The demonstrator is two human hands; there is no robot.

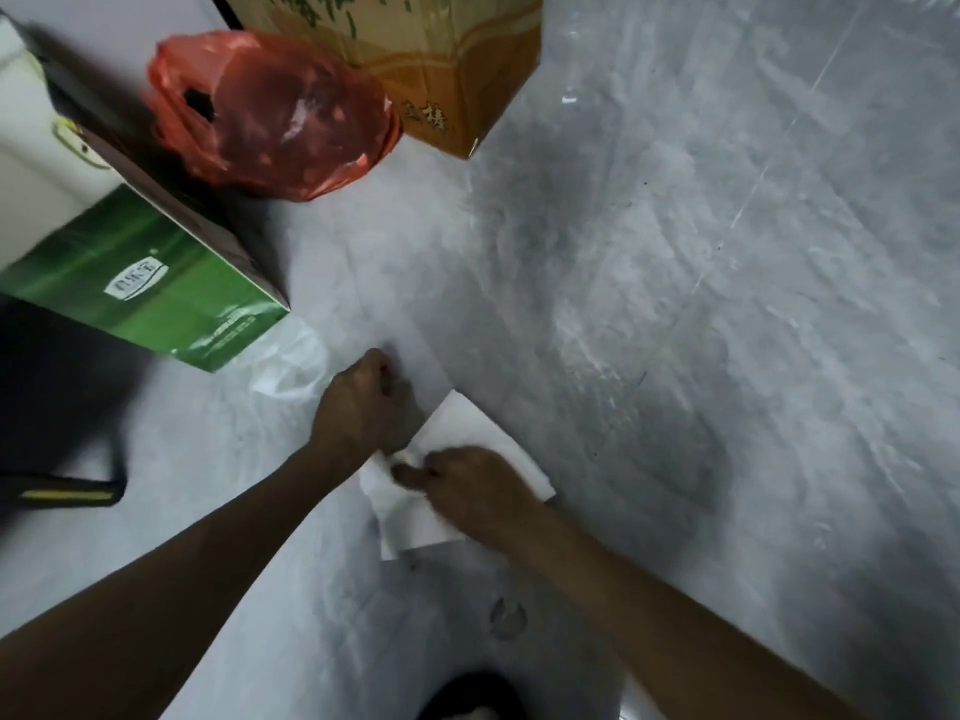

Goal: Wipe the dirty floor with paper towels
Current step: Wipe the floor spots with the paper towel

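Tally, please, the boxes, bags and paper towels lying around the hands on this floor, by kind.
Boxes: 2, a green box and a brown cardboard box
Plastic bags: 2, a red bag and a clear bag
Paper towels: 1, the white paper towel
Total: 5

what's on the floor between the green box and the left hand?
Head view: a crumpled clear plastic bag lies between the green box and the left hand, on the grey floor.

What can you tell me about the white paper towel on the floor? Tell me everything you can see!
The paper towel is a white, thin, soft-looking sheet lying on the grey floor. It looks folded, with a crisp corner pointing away and a crumpled near edge. The left hand touches its left edge and the right hand presses on top, hiding its middle. It looks clean where it shows.
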